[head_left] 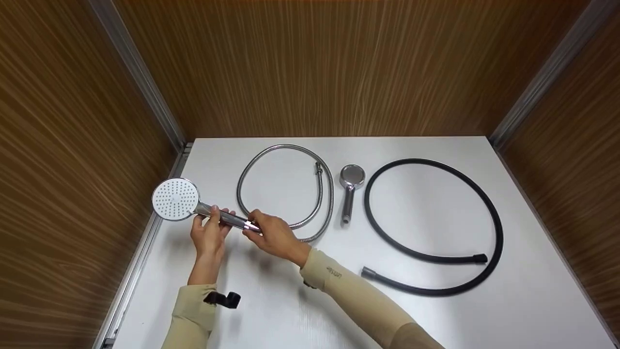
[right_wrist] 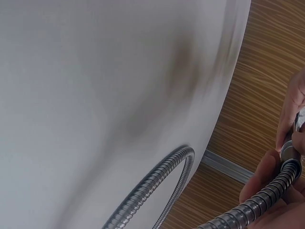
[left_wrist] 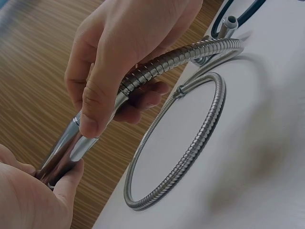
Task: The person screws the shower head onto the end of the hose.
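My left hand [head_left: 208, 240] holds the chrome handle of a large round shower head [head_left: 175, 199], whose white nozzle face is turned up toward the head camera. At the handle's lower end, my right hand [head_left: 275, 236] pinches the end fitting of a silver metal shower hose [head_left: 331, 194]. In the left wrist view the ribbed hose [left_wrist: 200, 50] runs out from under the right fingers, in line with the handle [left_wrist: 64, 148]. The fingers hide the joint itself. Both hands are raised over the white table [head_left: 271, 310], and the rest of the hose lies looped on it.
A smaller chrome shower head [head_left: 352, 175] lies right of the metal hose, its handle pointing to the front. Farther right is a looped black hose [head_left: 495, 218] with a grey end fitting [head_left: 368, 273]. Wood-grain panels [head_left: 310, 68] stand behind and at both sides.
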The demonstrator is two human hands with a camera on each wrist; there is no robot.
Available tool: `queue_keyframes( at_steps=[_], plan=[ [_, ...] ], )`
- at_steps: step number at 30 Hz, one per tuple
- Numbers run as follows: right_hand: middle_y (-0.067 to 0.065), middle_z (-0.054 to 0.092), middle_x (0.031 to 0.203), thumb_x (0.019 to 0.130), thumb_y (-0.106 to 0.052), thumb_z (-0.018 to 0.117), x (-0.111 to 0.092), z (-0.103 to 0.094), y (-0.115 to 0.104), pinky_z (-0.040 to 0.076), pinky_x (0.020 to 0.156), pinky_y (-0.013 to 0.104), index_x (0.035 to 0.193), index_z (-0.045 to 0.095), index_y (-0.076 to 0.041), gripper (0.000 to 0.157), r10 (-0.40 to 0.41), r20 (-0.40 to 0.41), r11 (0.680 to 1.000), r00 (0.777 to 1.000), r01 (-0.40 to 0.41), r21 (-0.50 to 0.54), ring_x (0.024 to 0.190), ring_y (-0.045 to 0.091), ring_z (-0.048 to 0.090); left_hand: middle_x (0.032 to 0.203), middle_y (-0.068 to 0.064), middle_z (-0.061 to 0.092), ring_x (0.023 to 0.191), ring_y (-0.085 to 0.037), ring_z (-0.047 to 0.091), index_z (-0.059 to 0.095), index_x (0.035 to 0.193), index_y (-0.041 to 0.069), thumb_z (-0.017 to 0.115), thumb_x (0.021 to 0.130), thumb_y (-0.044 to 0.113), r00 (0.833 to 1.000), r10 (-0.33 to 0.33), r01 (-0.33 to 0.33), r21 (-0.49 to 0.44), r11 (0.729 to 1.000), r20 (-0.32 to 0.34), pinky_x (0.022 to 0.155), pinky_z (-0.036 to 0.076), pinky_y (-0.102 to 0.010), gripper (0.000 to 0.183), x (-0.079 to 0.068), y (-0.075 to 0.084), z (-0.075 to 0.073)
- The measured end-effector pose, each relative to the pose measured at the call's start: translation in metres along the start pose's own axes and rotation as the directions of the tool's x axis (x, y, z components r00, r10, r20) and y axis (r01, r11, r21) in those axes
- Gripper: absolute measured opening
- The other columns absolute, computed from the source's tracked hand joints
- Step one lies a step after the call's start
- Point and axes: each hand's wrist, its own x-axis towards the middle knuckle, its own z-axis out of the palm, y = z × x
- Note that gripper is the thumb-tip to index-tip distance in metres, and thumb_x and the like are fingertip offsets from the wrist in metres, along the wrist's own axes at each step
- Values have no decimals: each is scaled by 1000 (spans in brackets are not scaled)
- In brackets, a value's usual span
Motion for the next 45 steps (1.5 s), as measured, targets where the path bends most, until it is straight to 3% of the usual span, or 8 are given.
queue_keyframes(
  at_steps=[11, 25, 30, 36, 40, 45],
  plan=[
    [2, 70, 87, 105, -30, 67, 0, -3, -3, 38, 57, 18, 116, 62, -7, 26, -6, 17, 1000, 1000, 6, -14, 68, 7, 49, 96, -8, 65, 89, -18, 74, 50, 121, 4, 59, 107, 13, 1000, -1, 1, -58, 998, 7, 94, 69, -34, 18, 0, 2, 1],
    [-1, 62, 77, 107, -33, 62, 1, -4, -3, 39, 51, 27, 112, 61, -7, 26, -16, 58, 994, 998, 22, -104, 65, 10, 49, 102, -11, 64, 89, -16, 75, 48, 130, 3, 57, 108, 16, 1000, -26, 26, -33, 999, 2, 100, 66, -36, 28, 1, -1, -1],
    [-3, 57, 74, 106, -35, 62, 0, -2, 0, 34, 50, 24, 111, 62, -7, 28, 7, 87, 994, 996, 2, -108, 64, 10, 47, 106, -12, 64, 89, -15, 75, 48, 128, 2, 57, 109, 16, 999, -33, 33, -9, 999, 0, 99, 67, -35, 26, 1, -6, -4],
    [-5, 56, 73, 103, -34, 64, -4, 1, 3, 32, 50, 21, 110, 63, -8, 27, 52, 118, 995, 992, -41, -91, 63, 9, 45, 94, -7, 67, 90, -18, 75, 48, 122, 3, 57, 109, 18, 998, -58, 58, 28, 998, 14, 90, 70, -31, 21, 5, -16, -9],
    [-2, 63, 76, 103, -35, 65, -6, 4, 4, 35, 50, 22, 112, 63, -9, 28, 72, 147, 993, 987, -57, -105, 64, 9, 47, 94, -7, 65, 82, -15, 74, 46, 124, 2, 57, 109, 18, 996, -86, 86, 38, 996, -1, 84, 70, -29, 24, 9, -22, -12],
    [0, 69, 82, 103, -36, 67, -9, 10, 7, 41, 51, 24, 111, 64, -10, 28, 88, 151, 988, 984, -68, -136, 65, 9, 49, 98, -8, 64, 85, -16, 72, 45, 128, -1, 59, 108, 16, 994, -110, 111, 37, 993, -13, 84, 70, -30, 30, 13, -30, -16]
  ],
)
